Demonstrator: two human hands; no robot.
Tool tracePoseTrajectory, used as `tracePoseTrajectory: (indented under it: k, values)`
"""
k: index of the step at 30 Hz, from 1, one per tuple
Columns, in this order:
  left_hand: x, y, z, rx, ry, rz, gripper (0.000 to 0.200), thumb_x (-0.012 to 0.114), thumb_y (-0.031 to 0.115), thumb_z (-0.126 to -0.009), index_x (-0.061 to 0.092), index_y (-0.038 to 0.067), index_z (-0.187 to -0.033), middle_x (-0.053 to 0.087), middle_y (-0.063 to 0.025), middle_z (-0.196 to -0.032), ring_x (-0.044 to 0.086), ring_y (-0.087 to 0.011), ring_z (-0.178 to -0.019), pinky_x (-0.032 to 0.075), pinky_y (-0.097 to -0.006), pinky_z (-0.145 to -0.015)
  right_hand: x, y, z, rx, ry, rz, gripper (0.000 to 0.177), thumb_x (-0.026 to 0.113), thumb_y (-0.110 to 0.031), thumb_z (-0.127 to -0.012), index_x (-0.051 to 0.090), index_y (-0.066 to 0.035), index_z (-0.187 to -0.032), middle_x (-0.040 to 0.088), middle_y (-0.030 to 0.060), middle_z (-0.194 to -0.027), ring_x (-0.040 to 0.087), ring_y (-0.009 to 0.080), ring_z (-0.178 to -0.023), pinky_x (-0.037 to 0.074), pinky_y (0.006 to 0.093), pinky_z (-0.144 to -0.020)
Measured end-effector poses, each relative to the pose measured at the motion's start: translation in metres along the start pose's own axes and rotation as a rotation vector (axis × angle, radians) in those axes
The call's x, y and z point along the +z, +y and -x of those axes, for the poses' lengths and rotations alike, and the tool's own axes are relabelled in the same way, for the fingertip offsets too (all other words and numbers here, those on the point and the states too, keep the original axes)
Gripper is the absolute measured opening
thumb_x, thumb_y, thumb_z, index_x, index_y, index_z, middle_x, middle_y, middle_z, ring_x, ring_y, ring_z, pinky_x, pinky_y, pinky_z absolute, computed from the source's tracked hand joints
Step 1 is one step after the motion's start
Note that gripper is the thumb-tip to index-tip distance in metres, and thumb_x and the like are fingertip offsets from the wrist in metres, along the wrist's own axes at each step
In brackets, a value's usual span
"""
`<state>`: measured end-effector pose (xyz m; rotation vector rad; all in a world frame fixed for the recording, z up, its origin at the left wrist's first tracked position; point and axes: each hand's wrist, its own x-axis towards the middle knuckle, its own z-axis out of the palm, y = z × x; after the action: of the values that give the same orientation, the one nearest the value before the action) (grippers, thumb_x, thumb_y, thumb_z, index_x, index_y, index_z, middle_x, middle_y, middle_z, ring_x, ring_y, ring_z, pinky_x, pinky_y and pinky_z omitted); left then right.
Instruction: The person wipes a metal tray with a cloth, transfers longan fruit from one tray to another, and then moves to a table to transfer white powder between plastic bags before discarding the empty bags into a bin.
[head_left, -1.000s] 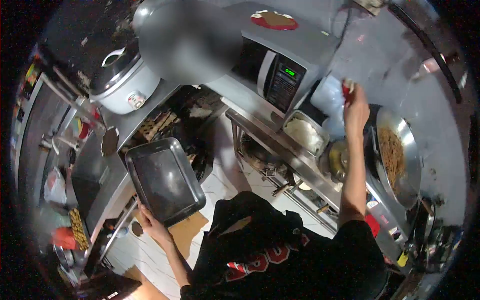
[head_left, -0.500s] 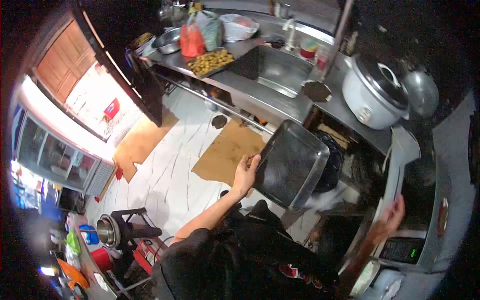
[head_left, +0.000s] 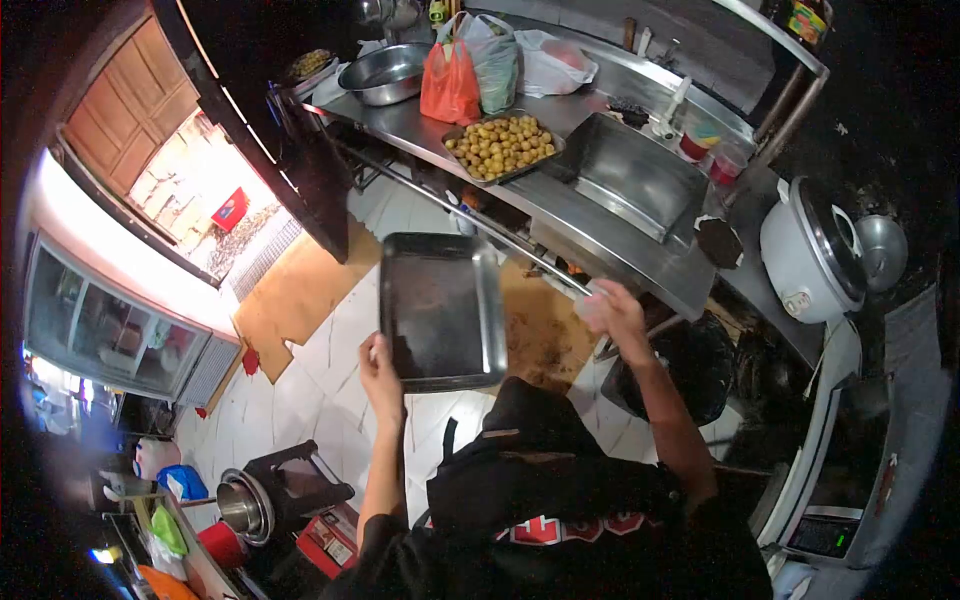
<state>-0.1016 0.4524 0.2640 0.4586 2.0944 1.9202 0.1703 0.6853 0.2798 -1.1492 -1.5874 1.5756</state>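
A dark rectangular baking tray [head_left: 440,310] is held up over the floor, its inside facing me. My left hand [head_left: 382,375] grips it at the lower left rim, thumb on the near side. My right hand [head_left: 618,320] is raised to the right of the tray, apart from it, in front of the counter's front rail. Its fingers are smeared by motion, with a pale blur at the fingertips. Beyond the tray, a second tray [head_left: 478,173] full of small round yellowish-brown pieces rests on the steel counter [head_left: 590,215].
A sink [head_left: 640,180] is set into the counter, with a white rice cooker [head_left: 800,260] to its right. A metal bowl [head_left: 385,78] and an orange bag [head_left: 450,85] stand at the back. A black bin bag [head_left: 680,375] hangs below. Cardboard [head_left: 545,330] covers part of the floor.
The tray has moved left with my left hand and turned more upright in view. My right hand has swung from the far right up towards the counter. The view has turned right.
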Motion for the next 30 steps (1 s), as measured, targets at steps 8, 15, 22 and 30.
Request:
tracePoseTrajectory:
  k: [8,15,22,30]
  values:
    - [-0.029,-0.038,-0.08,-0.163,0.291,0.195,0.034,0.05,0.033,-0.093,0.053,0.001,-0.105,0.055,-0.0026,-0.088,0.05,-0.0095,-0.077,0.041,-0.0229,-0.07,0.136,0.038,-0.189,0.31,-0.35,-0.602,0.063,0.065,-0.034,-0.081,0.038,0.004,-0.123,0.051,0.0229,-0.114,0.057,0.0326,-0.1,0.051,0.0418,-0.08]
    - [-0.012,-0.02,-0.174,-0.111,0.317,0.215,0.032,0.051,0.034,-0.092,0.054,0.003,-0.102,0.059,-0.0026,-0.084,0.054,-0.0091,-0.073,0.044,-0.0234,-0.064,0.217,0.057,-0.348,0.61,-0.033,-0.784,0.066,0.066,-0.038,-0.08,0.036,0.008,-0.117,0.045,0.026,-0.114,0.054,0.037,-0.101,0.05,0.0451,-0.085]
    - [0.008,-0.029,-0.271,0.026,0.26,0.077,0.029,0.054,0.029,-0.091,0.053,0.001,-0.102,0.059,-0.0044,-0.088,0.054,-0.0103,-0.076,0.044,-0.0232,-0.069,0.204,0.086,-0.359,0.419,-0.119,-1.089,0.034,0.048,-0.007,-0.087,0.04,0.008,-0.116,0.051,0.0226,-0.112,0.056,0.033,-0.099,0.052,0.0442,-0.083]
    - [0.061,-0.02,-0.367,-0.084,0.027,-0.009,0.029,0.055,0.029,-0.09,0.058,0.0,-0.095,0.059,-0.0032,-0.083,0.052,-0.0087,-0.075,0.042,-0.0213,-0.068,0.123,0.049,-0.277,0.407,0.191,-0.846,0.036,0.044,-0.007,-0.085,0.045,0.01,-0.116,0.054,0.0215,-0.108,0.057,0.0318,-0.099,0.051,0.0462,-0.084]
